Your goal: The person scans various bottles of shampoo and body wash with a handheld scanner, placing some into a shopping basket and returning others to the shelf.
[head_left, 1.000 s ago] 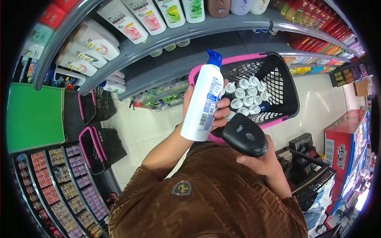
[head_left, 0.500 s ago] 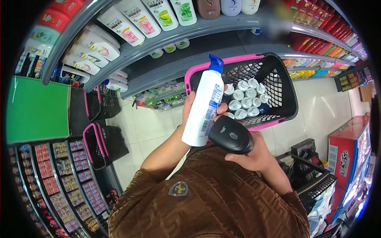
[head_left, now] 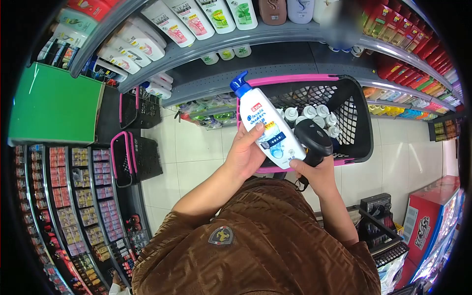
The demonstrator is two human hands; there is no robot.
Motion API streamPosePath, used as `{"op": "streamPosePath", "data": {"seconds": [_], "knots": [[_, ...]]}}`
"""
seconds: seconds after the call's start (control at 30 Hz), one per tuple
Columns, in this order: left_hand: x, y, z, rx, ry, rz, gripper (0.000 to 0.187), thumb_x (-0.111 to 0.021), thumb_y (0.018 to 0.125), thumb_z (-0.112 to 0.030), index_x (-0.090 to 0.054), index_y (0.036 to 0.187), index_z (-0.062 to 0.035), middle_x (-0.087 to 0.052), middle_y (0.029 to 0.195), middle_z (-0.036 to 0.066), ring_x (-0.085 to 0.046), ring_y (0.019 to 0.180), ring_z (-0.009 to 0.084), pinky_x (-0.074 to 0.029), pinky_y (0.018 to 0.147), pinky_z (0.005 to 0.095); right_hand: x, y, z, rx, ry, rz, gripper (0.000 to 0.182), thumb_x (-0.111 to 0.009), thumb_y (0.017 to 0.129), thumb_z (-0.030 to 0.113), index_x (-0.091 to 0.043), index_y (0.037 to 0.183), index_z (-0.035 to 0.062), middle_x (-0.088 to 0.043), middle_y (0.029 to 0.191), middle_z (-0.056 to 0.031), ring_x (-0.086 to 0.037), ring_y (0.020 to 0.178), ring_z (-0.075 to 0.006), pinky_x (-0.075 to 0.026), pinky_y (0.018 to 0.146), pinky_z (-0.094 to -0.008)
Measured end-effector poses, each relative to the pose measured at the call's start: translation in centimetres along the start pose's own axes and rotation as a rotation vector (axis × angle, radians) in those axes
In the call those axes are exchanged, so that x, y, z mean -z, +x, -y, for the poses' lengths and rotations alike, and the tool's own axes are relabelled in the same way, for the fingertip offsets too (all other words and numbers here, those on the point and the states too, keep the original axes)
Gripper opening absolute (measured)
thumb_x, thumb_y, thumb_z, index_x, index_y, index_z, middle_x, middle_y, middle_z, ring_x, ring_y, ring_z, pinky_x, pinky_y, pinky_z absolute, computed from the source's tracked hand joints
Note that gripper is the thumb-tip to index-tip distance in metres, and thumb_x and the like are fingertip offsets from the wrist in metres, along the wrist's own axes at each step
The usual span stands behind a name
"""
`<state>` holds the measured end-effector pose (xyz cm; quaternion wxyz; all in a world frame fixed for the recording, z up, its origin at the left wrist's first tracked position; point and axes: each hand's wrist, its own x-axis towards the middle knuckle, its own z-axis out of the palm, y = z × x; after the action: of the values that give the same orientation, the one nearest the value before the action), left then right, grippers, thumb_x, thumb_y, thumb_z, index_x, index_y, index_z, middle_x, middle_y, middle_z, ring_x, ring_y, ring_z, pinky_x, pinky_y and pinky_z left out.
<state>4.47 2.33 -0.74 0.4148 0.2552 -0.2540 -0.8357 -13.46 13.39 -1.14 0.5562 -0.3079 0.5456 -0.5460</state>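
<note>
A white Head & Shoulders shampoo bottle (head_left: 268, 129) with a blue pump top is tilted up and left, its printed front facing me. My left hand (head_left: 247, 151) is closed around its left side, thumb across the label. In my right hand (head_left: 318, 176) is a black barcode scanner (head_left: 317, 140), and that thumb touches the bottle's lower end. Just beyond both hands stands a black shopping basket (head_left: 358, 123) with pink trim. Several white pump bottles (head_left: 322, 111) stand inside it, partly hidden by the scanner and the held bottle.
Shampoo bottles (head_left: 194, 20) line the curved grey shelf (head_left: 275, 35) ahead. Black and pink baskets (head_left: 147, 158) sit on the tiled floor to the left, near a green panel (head_left: 56, 105) and racks of small packs (head_left: 81, 196). A red case (head_left: 427, 209) stands at the right.
The bottle has turned from its barcode side to its front label and now leans left instead of right. The scanner has moved up and right, with my right thumb now on the bottle.
</note>
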Motion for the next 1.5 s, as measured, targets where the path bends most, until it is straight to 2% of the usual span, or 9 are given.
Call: {"op": "streamPosePath", "data": {"seconds": [0.13,0.2,0.33,0.63,0.73,0.87,1.07,1.23,1.5], "knots": [[-0.5,0.3,-1.3,-0.060,0.050,0.038,0.053,-0.070,0.096,-0.038,-0.053,0.135,-0.0068,-0.065,0.129,0.011,-0.064,0.121,0.0281,-0.048,0.106,0.0453,0.6,-0.3,-0.5,0.139,-0.015,-0.033,0.067,-0.087,0.075,0.006,-0.055,0.134,-0.0007,-0.067,0.096,-0.0070,-0.062,0.066,-0.0099,-0.050,0.053,-0.0237],[1.1,0.4,-3.6,-0.094,0.257,0.103,0.054,-0.069,0.096,-0.039,-0.053,0.135,-0.0067,-0.065,0.129,0.011,-0.063,0.120,0.0273,-0.048,0.105,0.0441,0.9,-0.4,-0.7,0.176,0.066,-0.021,0.061,-0.087,0.076,0.001,-0.059,0.131,-0.0019,-0.069,0.111,-0.0067,-0.065,0.095,-0.0114,-0.054,0.079,-0.0281],[3.4,-0.3,-7.1,-0.067,0.644,0.162,0.052,-0.069,0.097,-0.037,-0.054,0.135,-0.0050,-0.066,0.121,0.010,-0.063,0.116,0.0217,-0.050,0.100,0.0397,0.6,-0.4,-1.3,0.182,0.036,-0.004,0.063,-0.086,0.076,0.000,-0.059,0.133,-0.0012,-0.066,0.119,-0.0065,-0.061,0.107,-0.0126,-0.052,0.088,-0.0299],[9.6,-1.6,-12.7,-0.098,0.592,0.042,0.048,-0.075,0.094,-0.027,-0.056,0.132,-0.0042,-0.067,0.115,0.007,-0.068,0.097,0.0177,-0.058,0.079,0.0313,-5.5,2.0,-2.1,0.010,-0.003,0.056,0.057,-0.084,0.079,0.003,-0.060,0.131,-0.0012,-0.068,0.110,-0.0047,-0.062,0.088,-0.0089,-0.052,0.071,-0.0250],[13.2,-1.6,-14.9,-0.162,0.583,-0.025,0.044,-0.077,0.092,-0.013,-0.056,0.129,0.0002,-0.069,0.114,0.008,-0.068,0.091,0.0131,-0.058,0.075,0.0282,-8.8,3.8,-3.6,-0.060,-0.177,0.017,0.036,-0.081,0.085,0.008,-0.067,0.117,-0.0009,-0.069,0.083,-0.0030,-0.063,0.065,-0.0087,-0.051,0.058,-0.0247],[16.5,-1.3,-19.0,-0.226,0.657,-0.035,0.041,-0.077,0.091,-0.011,-0.059,0.126,-0.0018,-0.070,0.116,0.008,-0.068,0.092,0.0124,-0.057,0.077,0.0273,-13.3,5.1,-4.1,-0.074,-0.141,-0.059,0.031,-0.077,0.089,0.008,-0.068,0.118,-0.0016,-0.068,0.077,-0.0038,-0.063,0.059,-0.0096,-0.052,0.055,-0.0252],[24.3,4.1,-24.0,-0.890,1.813,0.117,0.044,-0.079,0.085,-0.016,-0.062,0.124,-0.0075,-0.069,0.119,0.014,-0.067,0.104,0.0366,-0.054,0.090,0.0424,-15.7,4.5,-5.2,-0.038,-0.105,-0.281,0.032,-0.075,0.089,0.004,-0.068,0.120,-0.0034,-0.071,0.083,-0.0058,-0.061,0.056,-0.0094,-0.049,0.053,-0.0246],[32.2,11.8,-28.5,-0.727,1.724,-0.127,0.042,-0.077,0.087,-0.018,-0.061,0.124,-0.0064,-0.069,0.116,0.016,-0.067,0.101,0.0374,-0.054,0.088,0.0423,-17.6,2.8,-6.5,-0.036,-0.099,-0.449,0.029,-0.070,0.091,0.002,-0.065,0.118,-0.0044,-0.073,0.105,-0.0126,-0.061,0.060,-0.0106,-0.050,0.052,-0.0258],[41.9,22.8,-32.9,-0.616,2.261,-0.265,0.060,-0.064,0.095,-0.048,-0.056,0.140,-0.0088,-0.057,0.142,0.019,-0.052,0.130,0.0400,-0.041,0.109,0.0482,-21.8,1.2,-7.8,-0.018,-0.044,-0.624,0.018,-0.072,0.092,0.006,-0.070,0.106,-0.0055,-0.069,0.082,-0.0075,-0.061,0.055,-0.0120,-0.049,0.052,-0.0258]]}}
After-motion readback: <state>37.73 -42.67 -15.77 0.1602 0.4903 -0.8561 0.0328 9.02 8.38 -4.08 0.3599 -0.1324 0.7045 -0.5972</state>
